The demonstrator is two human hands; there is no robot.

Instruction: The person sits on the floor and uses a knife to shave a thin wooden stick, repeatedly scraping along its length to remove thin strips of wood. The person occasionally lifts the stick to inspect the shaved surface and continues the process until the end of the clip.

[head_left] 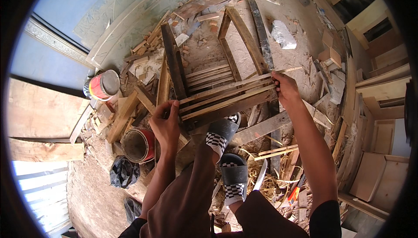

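A wooden chair frame lies in front of me, with several thin slats across its far part. More narrow wooden slats run side by side across the near part, with gaps between them. My left hand is at their left ends, thumb and fingers closed round the end of a slat. At the right ends, my right hand is closed on a slat, thumb on top. The fingertips of both hands are partly hidden. One sandalled foot is against the near rail.
Left of me stand a paint bucket, a red bucket and a black plastic bag. By my right foot lie a blade, an orange-handled tool and loose slats. Wood scraps and a white block lie beyond.
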